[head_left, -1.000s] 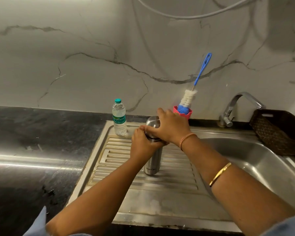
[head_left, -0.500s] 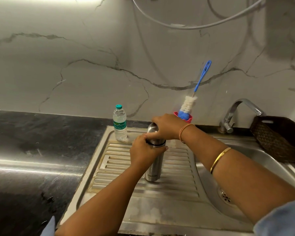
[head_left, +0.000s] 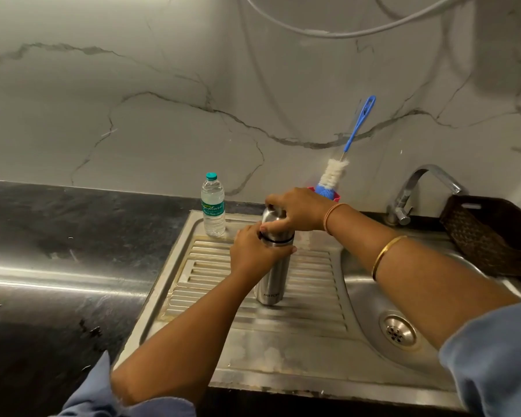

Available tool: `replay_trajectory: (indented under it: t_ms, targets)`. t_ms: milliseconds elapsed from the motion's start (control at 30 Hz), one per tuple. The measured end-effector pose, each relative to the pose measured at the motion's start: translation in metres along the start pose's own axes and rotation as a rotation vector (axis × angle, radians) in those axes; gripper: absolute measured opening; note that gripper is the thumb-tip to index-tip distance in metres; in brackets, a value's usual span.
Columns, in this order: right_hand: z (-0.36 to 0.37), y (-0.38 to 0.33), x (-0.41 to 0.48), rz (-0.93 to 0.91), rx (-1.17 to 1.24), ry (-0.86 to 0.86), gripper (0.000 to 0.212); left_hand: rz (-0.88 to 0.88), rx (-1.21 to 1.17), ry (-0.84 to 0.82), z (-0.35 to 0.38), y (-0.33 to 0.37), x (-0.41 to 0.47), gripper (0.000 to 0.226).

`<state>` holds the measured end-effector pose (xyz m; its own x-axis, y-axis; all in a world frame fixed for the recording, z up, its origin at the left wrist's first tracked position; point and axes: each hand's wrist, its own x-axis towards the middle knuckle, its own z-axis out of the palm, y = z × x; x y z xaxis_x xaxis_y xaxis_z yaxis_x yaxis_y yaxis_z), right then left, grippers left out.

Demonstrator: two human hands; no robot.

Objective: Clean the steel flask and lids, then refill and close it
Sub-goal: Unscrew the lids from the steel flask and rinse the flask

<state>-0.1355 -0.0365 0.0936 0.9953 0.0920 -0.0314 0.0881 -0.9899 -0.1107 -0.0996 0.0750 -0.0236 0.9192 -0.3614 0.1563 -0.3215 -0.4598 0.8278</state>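
While the steel flask [head_left: 273, 275] stands upright on the ribbed drainboard [head_left: 313, 284] of the sink, both hands are wrapped around it in the head view. The left hand [head_left: 254, 254] grips the flask's body just below a dark ring near the top, fingers curled round the front. The right hand [head_left: 298, 210] closes over the lid [head_left: 269, 215] from above, thumb pressed on the near side. Behind the flask and slightly left, at the drainboard's back edge, stands a clear water bottle [head_left: 213, 206] with a green cap, apart from the flask. Behind the flask to the right, a blue-handled bottle brush [head_left: 339, 170] leans against the marble wall, its bristle end sitting in a red holder [head_left: 337, 195]. Further right of the flask lie the sink basin with its drain [head_left: 397, 332], the tap [head_left: 409, 191] and a dark woven basket [head_left: 491, 233] at the frame's edge.
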Motion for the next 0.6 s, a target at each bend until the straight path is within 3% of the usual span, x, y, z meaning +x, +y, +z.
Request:
replay_trajectory:
  t_ms: [133,267,600]
  targets:
    - [0.003,-0.007,0.002,0.056,-0.096,0.061,0.050,-0.030,-0.073,-0.012,0.000,0.001,-0.001,0.053]
    - [0.009,-0.015,0.004,0.136,-0.205,0.088,0.058,-0.078,-0.143,0.045,0.010,0.010,-0.011,0.057]
    - [0.017,0.001,0.005,0.017,0.032,0.083,0.049,-0.061,-0.105,0.085,0.014,0.000,-0.002,0.057]
